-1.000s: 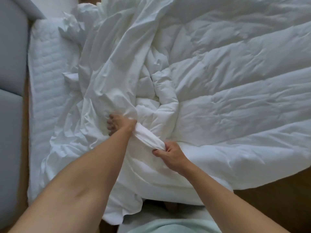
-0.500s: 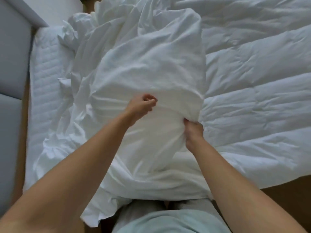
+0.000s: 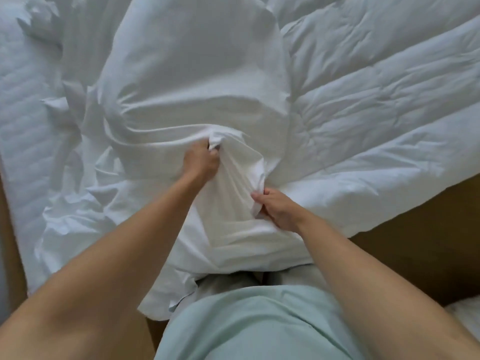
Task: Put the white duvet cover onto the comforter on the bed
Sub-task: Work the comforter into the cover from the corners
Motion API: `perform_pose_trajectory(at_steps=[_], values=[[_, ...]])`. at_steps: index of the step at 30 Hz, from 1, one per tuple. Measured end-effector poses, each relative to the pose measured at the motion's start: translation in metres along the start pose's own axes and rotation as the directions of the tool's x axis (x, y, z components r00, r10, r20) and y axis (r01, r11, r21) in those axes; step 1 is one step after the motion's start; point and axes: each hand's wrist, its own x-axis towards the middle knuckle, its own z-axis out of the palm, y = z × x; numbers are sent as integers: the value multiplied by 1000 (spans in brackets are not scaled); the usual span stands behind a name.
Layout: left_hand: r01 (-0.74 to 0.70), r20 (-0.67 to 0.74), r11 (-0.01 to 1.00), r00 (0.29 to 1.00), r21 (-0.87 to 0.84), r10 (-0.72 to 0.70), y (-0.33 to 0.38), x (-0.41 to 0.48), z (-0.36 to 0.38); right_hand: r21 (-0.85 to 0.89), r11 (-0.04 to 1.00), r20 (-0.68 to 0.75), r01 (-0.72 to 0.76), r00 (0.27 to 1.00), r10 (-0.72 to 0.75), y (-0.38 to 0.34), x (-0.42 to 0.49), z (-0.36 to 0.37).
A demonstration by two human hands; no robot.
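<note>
The white duvet cover (image 3: 187,81) lies stretched over a bulge of bedding in the middle of the bed, smooth on top and gathered in folds toward me. My left hand (image 3: 200,162) grips a bunch of the cover's cloth in a fist. My right hand (image 3: 279,209) pinches a lower fold of the same cover, nearer the bed's edge. The puffy quilted comforter (image 3: 376,100) spreads bare to the right, its near edge hanging over the bedside. What lies under the covered bulge is hidden.
The quilted mattress pad (image 3: 26,131) shows on the left under crumpled cloth. Brown wooden floor (image 3: 415,229) lies to the right of the bed edge. My pale green clothing (image 3: 254,326) fills the bottom of the view.
The cover was drawn up and over the bunched comforter end. My left hand moved right to a fresh bunch; my right hand dropped to a fold nearer me. The view moved closer.
</note>
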Motion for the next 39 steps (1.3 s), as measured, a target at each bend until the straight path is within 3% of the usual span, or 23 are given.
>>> perform_pose_trajectory(at_steps=[2, 3, 5, 6, 8, 10, 12, 13, 14, 16, 18, 19, 20, 22, 25, 28, 33, 35, 39], values=[[-33, -59, 971, 998, -238, 19, 17, 3, -16, 117, 992, -178, 48, 984, -26, 2, -10, -6], [-81, -4, 970, 997, -230, 83, 21, -3, -19, 122, 989, -285, 82, 958, -44, 1, -15, -13], [-256, 245, 967, 937, -3, 249, 15, -21, -15, 100, 983, -507, 152, 858, -82, -7, -25, -31], [-340, 422, 932, 868, 125, 260, 9, -33, -8, 90, 977, -593, 196, 798, -106, -11, -30, -40], [-458, 651, 812, 747, 361, 132, -6, -60, 10, 70, 958, -683, 278, 714, -157, -18, -37, -49], [-485, 633, 711, 771, 509, 73, -21, -76, 31, 47, 944, -718, 328, 668, -197, -25, -39, -47], [-456, 523, 697, 841, 553, 135, -26, -82, 48, 21, 929, -733, 369, 638, -237, -33, -38, -42], [-445, 479, 704, 862, 553, 169, -27, -80, 54, 43, 913, -725, 407, 641, -251, -36, -35, -42], [-447, 452, 712, 869, 542, 201, -29, -77, 57, 155, 882, -682, 445, 694, -231, -40, -38, -41], [-454, 453, 730, 864, 511, 220, -31, -70, 58, 539, 708, -504, 456, 848, -164, -34, -45, -44], [-415, 453, 773, 872, 480, 187, -35, -64, 57, 778, 535, -355, 330, 933, -60, -12, -54, -44], [-380, 443, 804, 881, 458, 164, -36, -61, 56, 815, 521, -301, 253, 954, 7, 5, -55, -41], [-352, 445, 828, 884, 436, 142, -37, -59, 56, 775, 609, -263, 171, 963, 64, 22, -57, -37], [-347, 510, 845, 854, 406, 105, -36, -55, 58, 525, 851, -260, 32, 957, 125, 44, -58, -24], [-308, 587, 874, 809, 376, 33, -37, -48, 59, 171, 985, -269, -21, 961, 67, 41, -54, -15], [-268, 606, 897, 795, 352, -1, -36, -44, 60, -279, 957, -240, -74, 971, 5, 25, -50, -9], [-234, 576, 919, 817, 318, 9, -38, -51, 57, -715, 696, -77, -67, 997, 16, 12, -48, 5], [-216, 584, 932, 812, 291, 6, -38, -51, 53, -731, 679, -68, -63, 998, 19, 15, -49, 5], [-225, 591, 931, 807, 287, 13, -43, -50, 42, -549, 836, -121, -3, 990, -76, 42, -47, 18]])
